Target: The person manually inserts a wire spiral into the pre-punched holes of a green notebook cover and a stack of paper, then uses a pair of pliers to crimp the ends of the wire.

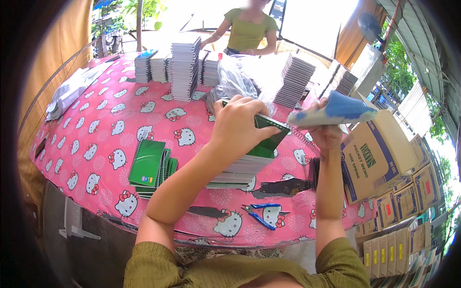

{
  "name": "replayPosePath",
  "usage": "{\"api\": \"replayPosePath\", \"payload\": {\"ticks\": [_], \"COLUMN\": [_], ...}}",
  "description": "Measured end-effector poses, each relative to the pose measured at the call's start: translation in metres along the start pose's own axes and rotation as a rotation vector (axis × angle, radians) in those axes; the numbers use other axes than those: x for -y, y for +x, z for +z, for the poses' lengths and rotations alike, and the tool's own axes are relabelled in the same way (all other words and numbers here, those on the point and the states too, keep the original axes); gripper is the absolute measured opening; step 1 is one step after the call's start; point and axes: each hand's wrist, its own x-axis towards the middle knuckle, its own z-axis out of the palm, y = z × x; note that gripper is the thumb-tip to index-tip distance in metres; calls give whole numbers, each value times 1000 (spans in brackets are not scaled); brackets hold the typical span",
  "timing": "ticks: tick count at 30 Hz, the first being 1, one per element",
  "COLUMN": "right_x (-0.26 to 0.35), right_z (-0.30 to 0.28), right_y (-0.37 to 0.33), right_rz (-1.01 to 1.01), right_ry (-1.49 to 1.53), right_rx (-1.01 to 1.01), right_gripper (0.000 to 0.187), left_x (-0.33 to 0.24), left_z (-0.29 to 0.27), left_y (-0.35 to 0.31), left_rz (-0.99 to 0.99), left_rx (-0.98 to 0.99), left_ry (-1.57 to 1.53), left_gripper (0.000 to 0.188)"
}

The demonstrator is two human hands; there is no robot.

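My left hand (242, 117) grips the top of a green-covered notebook (270, 145), its thumb lying across the punched edge. White page blocks (235, 172) are stacked below it. From the notebook's right corner a thin wire coil (303, 138) runs toward my right hand (327, 138). That hand is closed around a blue-and-white thing (333, 111), blurred, whose kind I cannot make out; it hides most of the fingers. Dark wire coils (314, 174) lie by my right wrist. Blue-handled cutters (263, 216) rest open on the table in front of me.
Green spiral notebooks (149, 163) are piled at left on the pink patterned tablecloth (103, 192). Tall notebook stacks (185, 67) and a clear plastic bag (235, 79) stand farther back. Cardboard boxes (377, 153) crowd the right side. Across the table is another person (247, 33).
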Motion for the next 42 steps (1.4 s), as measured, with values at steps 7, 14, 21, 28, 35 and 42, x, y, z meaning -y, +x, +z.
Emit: {"api": "replayPosePath", "payload": {"ticks": [7,14,21,28,35,42], "right_x": [1,4,-13,-23,-81,-113], "right_z": [9,14,34,26,-54,-32], "right_y": [9,27,50,61,-25,-151], "right_rz": [113,222,182,143,531,450], "right_ry": [-300,-945,-769,-1017,-2043,-1923], "right_rx": [-201,-196,-216,-58,-381,-322], "right_gripper": [42,46,43,33,32,54], "left_x": [-3,20,42,53,39,-5], "left_z": [-5,-10,-8,-11,-22,-27], "left_y": [1,0,-14,-24,-23,-15], "left_rz": [-107,28,-328,-389,-435,205], "left_rx": [-14,-178,-205,-203,-112,-499], "left_ry": [-100,-111,-750,-962,-1165,-562], "left_gripper": [56,59,50,41,24,18]}}
